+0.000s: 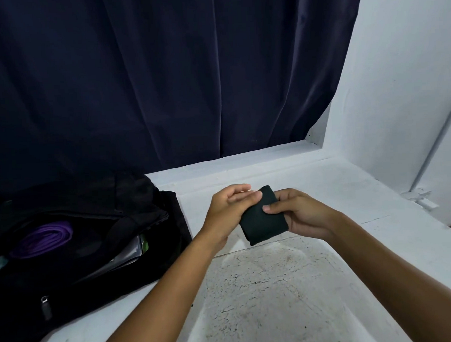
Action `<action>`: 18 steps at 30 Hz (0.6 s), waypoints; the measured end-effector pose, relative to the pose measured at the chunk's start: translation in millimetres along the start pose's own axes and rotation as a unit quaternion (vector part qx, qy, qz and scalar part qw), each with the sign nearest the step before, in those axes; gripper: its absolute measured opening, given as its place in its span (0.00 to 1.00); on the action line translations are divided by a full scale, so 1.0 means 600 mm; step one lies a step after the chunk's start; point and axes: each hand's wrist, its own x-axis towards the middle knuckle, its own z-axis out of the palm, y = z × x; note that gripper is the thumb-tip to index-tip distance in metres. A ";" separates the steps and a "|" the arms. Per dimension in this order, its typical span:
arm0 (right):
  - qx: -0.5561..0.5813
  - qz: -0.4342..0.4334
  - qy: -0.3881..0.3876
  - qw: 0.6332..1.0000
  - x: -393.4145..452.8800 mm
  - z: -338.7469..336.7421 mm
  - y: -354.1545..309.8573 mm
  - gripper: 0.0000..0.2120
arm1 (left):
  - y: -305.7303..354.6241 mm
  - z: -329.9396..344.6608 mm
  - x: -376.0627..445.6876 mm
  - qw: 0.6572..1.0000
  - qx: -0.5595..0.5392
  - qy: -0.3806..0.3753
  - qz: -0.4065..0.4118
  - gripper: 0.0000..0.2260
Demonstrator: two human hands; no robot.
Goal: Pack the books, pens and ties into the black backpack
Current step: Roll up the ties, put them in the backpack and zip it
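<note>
Both my hands hold a folded dark tie over the white surface.

My left hand (227, 210) curls round the tie's (262, 217) left edge, thumb on top; my right hand (299, 214) pinches its right side, thumb pressed on the cloth. The tie is up off the surface (324, 191), to the right of the black backpack (93, 256). The backpack lies open, with a rolled purple tie (45, 239) inside it and book edges (129, 254) showing just right of that.

no legible txt, no labels
</note>
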 end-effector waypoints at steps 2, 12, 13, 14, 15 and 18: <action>0.014 0.008 0.003 1.000 -0.001 0.006 -0.003 0.13 | -0.006 0.004 -0.004 0.987 -0.107 -0.054 -0.104 0.18; -0.039 0.000 0.094 0.995 0.006 0.028 0.008 0.09 | -0.033 0.015 -0.016 0.943 -0.272 -0.052 -0.186 0.18; -0.051 -0.014 0.112 0.992 0.007 0.029 0.011 0.10 | -0.033 0.015 -0.016 0.944 -0.273 -0.042 -0.182 0.16; -0.059 -0.028 0.138 0.988 0.008 0.030 0.015 0.10 | -0.031 0.015 -0.016 0.944 -0.275 -0.035 -0.178 0.15; -0.065 -0.043 0.165 0.983 0.009 0.032 0.017 0.09 | -0.029 0.015 -0.015 0.945 -0.276 -0.031 -0.175 0.14; -0.097 -0.092 0.223 0.966 0.009 0.047 0.025 0.06 | -0.026 0.013 -0.016 0.944 -0.277 -0.028 -0.175 0.16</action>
